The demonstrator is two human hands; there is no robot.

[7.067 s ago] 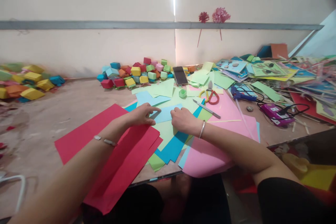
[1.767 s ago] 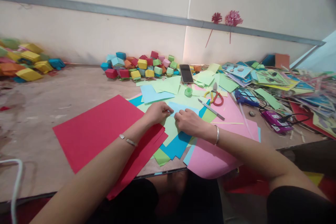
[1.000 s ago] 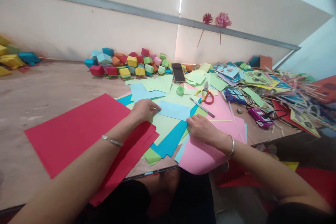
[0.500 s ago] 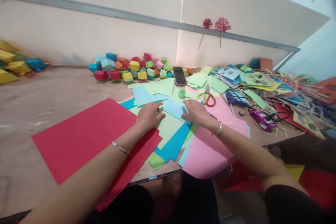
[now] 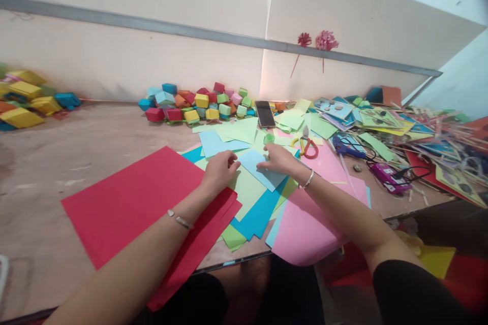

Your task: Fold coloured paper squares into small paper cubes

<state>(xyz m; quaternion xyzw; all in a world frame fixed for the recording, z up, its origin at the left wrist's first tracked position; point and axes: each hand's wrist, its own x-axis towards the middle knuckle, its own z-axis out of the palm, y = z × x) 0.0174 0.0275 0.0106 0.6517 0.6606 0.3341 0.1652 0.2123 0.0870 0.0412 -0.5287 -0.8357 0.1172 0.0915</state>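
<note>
A small light blue sheet of paper (image 5: pixel 262 170) lies on a loose pile of coloured paper in front of me. Over its right part rests my right hand (image 5: pixel 280 159), thumb and fingers apart. Beside the sheet's left edge is my left hand (image 5: pixel 221 170), fingers loosely bent with a gap at the thumb; nothing shows in it. Beneath lie a pale green sheet (image 5: pixel 246 190) and a darker blue sheet (image 5: pixel 259 213). Just beyond my right fingers sits a small green paper piece (image 5: pixel 269 138). Scissors (image 5: pixel 306 148) with red and yellow handles lie right of it.
Large red sheets (image 5: pixel 141 198) lie left, pink paper (image 5: pixel 305 233) right. Behind are a phone (image 5: pixel 265 113) and many paper boxes (image 5: pixel 202 101). A glue gun (image 5: pixel 346 146), a purple power strip (image 5: pixel 389 179) with cable, and a heap of cards and sticks (image 5: pixel 385 117) crowd the right.
The whole view has shifted slightly right and down. My right hand has slid a little left across the light blue sheet, which now shows more of its lower right corner.
</note>
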